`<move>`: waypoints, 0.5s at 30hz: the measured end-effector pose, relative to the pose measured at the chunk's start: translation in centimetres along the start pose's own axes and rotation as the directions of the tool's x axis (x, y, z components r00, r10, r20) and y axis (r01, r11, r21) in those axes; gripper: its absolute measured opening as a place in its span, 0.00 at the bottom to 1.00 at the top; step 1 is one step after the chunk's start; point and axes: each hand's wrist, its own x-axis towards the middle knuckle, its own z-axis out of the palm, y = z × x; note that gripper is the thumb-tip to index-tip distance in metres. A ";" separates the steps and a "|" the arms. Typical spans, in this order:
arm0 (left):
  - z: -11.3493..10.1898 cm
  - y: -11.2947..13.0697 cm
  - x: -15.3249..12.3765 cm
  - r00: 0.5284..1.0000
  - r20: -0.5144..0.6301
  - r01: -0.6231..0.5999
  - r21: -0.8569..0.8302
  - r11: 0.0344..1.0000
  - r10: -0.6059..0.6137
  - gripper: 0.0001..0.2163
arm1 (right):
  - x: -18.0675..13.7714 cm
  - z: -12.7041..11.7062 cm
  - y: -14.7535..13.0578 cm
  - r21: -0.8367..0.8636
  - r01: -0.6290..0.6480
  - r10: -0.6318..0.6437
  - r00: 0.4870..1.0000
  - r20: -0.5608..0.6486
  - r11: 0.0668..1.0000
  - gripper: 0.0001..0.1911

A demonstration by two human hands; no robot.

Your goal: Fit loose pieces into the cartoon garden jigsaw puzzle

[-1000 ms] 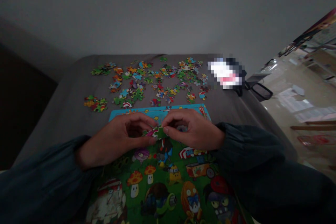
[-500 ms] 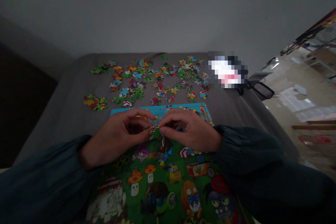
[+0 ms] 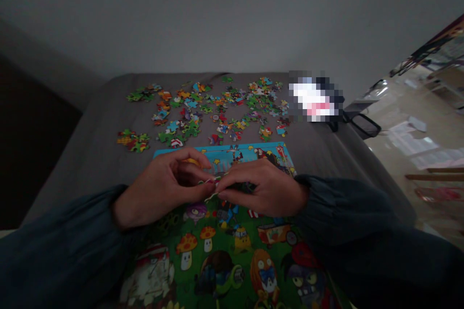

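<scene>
My left hand (image 3: 165,187) and my right hand (image 3: 259,187) meet fingertip to fingertip over the upper part of a colourful cartoon puzzle board (image 3: 232,256). Both pinch small puzzle pieces (image 3: 212,188) between thumb and fingers. The pieces show green and white edges and are turned nearly edge-on, so their picture is hard to read. Dark sleeves cover both forearms. The board's blue top strip (image 3: 250,152) shows just beyond my knuckles.
Several loose puzzle pieces (image 3: 217,106) lie scattered across the grey cloth surface (image 3: 97,149) beyond the board, with a small cluster (image 3: 132,141) at the left. A blurred-out object (image 3: 313,99) sits at the far right corner. Floor and furniture show at the right.
The pinched pieces have been turned from flat to nearly edge-on. My right hand has lowered a little and my left fingers have closed in on the pieces.
</scene>
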 end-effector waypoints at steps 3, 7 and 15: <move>0.0 0.0 -0.1 0.999 0.026 0.019 0.074 0.997 -0.021 0.17 | -0.1 0.0 0.1 -0.040 0.032 -0.030 0.998 0.053 0.999 0.06; 0.0 -0.2 -0.2 0.996 0.084 0.027 0.099 0.995 -0.035 0.18 | 0.0 -0.2 0.2 -0.057 0.039 -0.032 0.992 0.122 0.998 0.06; 0.1 -0.2 -0.2 0.988 -0.029 -0.151 0.045 0.988 0.152 0.23 | 0.0 -0.5 -0.2 0.096 -0.195 0.186 0.978 0.094 0.976 0.06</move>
